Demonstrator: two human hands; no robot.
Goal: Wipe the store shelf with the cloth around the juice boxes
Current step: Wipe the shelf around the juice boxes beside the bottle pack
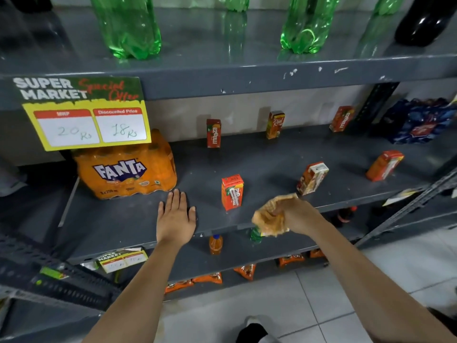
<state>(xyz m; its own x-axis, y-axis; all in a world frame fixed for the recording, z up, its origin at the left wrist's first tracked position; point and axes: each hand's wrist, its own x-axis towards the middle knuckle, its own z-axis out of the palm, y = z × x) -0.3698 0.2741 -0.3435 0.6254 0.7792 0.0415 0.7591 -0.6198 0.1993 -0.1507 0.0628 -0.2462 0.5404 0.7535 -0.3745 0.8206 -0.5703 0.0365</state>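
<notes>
The grey store shelf (267, 157) carries several orange juice boxes. One juice box (232, 193) stands near the front, another (312, 178) to its right, one (384, 165) at the far right, and three along the back (213, 133). My right hand (294, 214) is shut on a bunched orange cloth (270, 220), held at the shelf's front edge just right of the nearest box. My left hand (176, 217) lies flat on the shelf, fingers apart, left of that box and in front of the Fanta pack.
A shrink-wrapped Fanta pack (126, 174) sits at the shelf's left under a yellow price sign (86, 120). A blue packet bundle (420, 121) fills the right end. Green bottles (128, 26) stand on the shelf above; small bottles (216, 244) and snack packets sit below.
</notes>
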